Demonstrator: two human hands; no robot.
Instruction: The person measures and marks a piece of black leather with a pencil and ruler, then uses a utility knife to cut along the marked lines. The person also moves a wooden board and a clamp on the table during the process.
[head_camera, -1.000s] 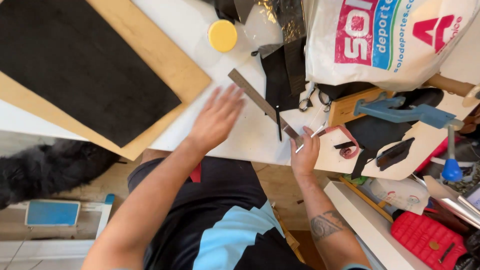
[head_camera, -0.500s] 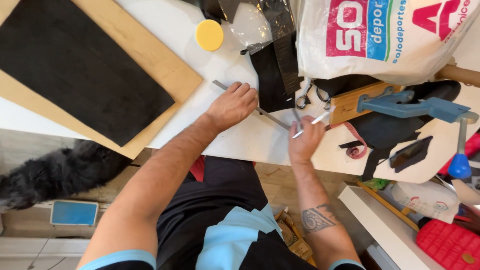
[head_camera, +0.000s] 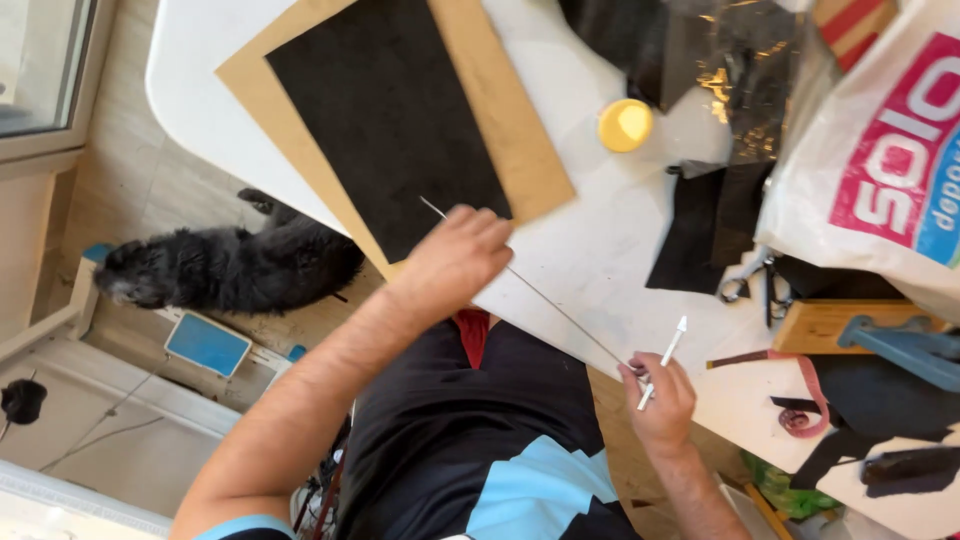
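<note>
Metal ruler (head_camera: 545, 297): thin, bare steel look, seen edge-on, dull grey sheen. White pen (head_camera: 664, 361): smooth plastic, slightly glossy. Black sheet (head_camera: 385, 110): matt, fine-grained, felt- or leather-like, no glare. Board (head_camera: 500, 110) under it: tan, flat, matt, looks like MDF or thick card; can't tell which. Table (head_camera: 590, 250): white, smooth, semi-matt plastic or laminate. Yellow lid (head_camera: 625, 125): smooth plastic, soft gloss. Shopping bag (head_camera: 880, 170): thin plastic film, crinkled, glossy print. Black offcut (head_camera: 700, 240): matt, same stuff as the sheet. Wooden block (head_camera: 815, 325): bare, unfinished. Clamp (head_camera: 905, 345): blue plastic, satin.
</note>
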